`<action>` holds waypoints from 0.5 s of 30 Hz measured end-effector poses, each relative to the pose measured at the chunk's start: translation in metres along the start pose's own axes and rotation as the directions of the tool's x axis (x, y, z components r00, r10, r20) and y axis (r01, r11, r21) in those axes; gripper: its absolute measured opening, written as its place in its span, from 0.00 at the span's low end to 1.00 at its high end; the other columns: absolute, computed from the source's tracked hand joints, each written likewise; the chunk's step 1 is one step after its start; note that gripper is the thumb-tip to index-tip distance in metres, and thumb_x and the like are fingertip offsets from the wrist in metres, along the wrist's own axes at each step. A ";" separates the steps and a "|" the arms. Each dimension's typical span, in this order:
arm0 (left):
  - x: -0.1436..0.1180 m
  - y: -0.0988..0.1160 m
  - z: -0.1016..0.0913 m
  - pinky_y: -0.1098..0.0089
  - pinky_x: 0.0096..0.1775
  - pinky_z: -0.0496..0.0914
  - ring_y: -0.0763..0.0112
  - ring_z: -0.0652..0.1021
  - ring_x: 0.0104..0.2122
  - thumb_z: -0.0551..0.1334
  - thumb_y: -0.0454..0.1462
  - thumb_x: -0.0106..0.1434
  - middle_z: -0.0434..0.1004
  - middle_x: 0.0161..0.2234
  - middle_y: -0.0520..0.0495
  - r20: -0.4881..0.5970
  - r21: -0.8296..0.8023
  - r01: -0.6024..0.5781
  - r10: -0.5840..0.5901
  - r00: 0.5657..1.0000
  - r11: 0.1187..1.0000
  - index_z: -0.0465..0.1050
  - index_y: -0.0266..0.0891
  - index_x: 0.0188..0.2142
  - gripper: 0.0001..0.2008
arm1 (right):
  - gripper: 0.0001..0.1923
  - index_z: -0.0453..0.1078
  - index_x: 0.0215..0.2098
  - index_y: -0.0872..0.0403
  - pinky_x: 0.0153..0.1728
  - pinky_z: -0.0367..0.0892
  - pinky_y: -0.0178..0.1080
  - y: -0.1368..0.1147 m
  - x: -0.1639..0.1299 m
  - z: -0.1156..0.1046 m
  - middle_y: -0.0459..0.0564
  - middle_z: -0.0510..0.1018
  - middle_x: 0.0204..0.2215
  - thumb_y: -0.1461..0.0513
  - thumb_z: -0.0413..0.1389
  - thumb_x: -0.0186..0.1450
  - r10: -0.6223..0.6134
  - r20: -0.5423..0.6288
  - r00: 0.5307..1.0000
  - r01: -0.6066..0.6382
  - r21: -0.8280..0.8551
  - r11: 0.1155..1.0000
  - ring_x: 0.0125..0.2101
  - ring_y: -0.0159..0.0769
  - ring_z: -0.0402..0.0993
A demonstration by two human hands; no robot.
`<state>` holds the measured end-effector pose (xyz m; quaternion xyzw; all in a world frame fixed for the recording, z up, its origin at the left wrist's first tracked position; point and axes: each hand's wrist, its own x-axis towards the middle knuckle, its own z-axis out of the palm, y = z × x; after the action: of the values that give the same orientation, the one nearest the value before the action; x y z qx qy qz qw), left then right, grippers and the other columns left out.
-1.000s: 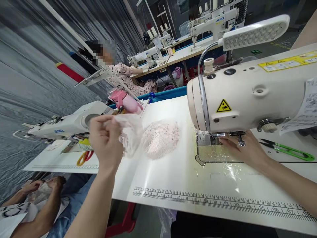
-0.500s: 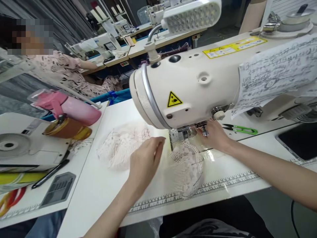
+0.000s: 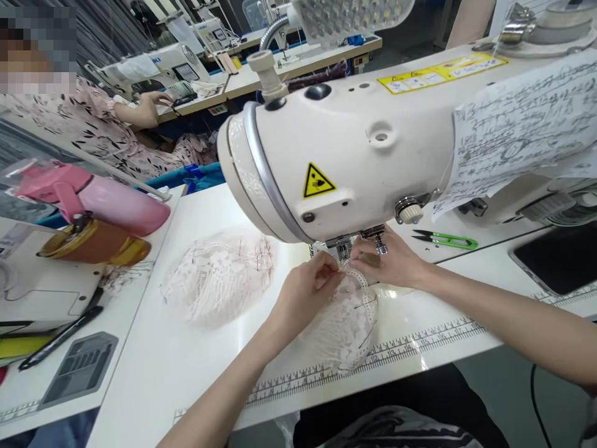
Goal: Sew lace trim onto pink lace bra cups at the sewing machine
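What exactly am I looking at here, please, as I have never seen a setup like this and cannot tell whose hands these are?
The picture comes from a camera worn on a person's head, looking down at their own two bare hands. They sit at a white sewing machine on a white table with a printed ruler along its edge. The left hand and right hand both pinch a pale lace piece just under the needle area. A second pile of lace lies to the left, green thread snips to the right, and a pink bottle on the next table. Another person in a patterned top works behind.
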<state>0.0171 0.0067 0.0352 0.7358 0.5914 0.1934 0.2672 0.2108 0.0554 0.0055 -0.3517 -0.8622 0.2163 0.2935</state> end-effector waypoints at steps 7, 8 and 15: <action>0.015 -0.011 -0.006 0.73 0.20 0.54 0.74 0.66 0.17 0.56 0.48 0.61 0.65 0.16 0.56 -0.011 0.159 0.156 -0.156 0.988 0.975 0.72 0.43 0.30 0.13 | 0.10 0.65 0.24 0.51 0.45 0.61 0.43 0.007 0.000 0.004 0.43 0.73 0.22 0.60 0.51 0.63 0.014 -0.127 0.992 -0.040 -0.203 0.978 0.28 0.34 0.69; 0.019 -0.013 -0.006 0.72 0.20 0.53 0.73 0.67 0.17 0.57 0.47 0.61 0.65 0.16 0.55 -0.020 0.224 0.154 -0.154 0.988 0.962 0.72 0.44 0.29 0.13 | 0.08 0.68 0.27 0.52 0.46 0.61 0.44 0.010 -0.001 0.005 0.45 0.75 0.24 0.60 0.52 0.63 -0.028 -0.158 0.987 -0.013 -0.253 0.967 0.31 0.36 0.70; 0.030 -0.013 -0.004 0.70 0.21 0.61 0.67 0.71 0.18 0.61 0.46 0.58 0.70 0.17 0.51 -0.121 0.400 0.156 -0.116 0.986 0.903 0.73 0.41 0.25 0.12 | 0.18 0.72 0.42 0.46 0.47 0.62 0.45 0.012 -0.006 0.007 0.44 0.79 0.40 0.70 0.45 0.64 -0.266 0.000 0.964 0.223 -0.545 0.808 0.34 0.35 0.73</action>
<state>0.0117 0.0390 0.0294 0.7223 0.6805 0.0810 0.0924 0.2148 0.0577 -0.0084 -0.3143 -0.9141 -0.0884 0.2406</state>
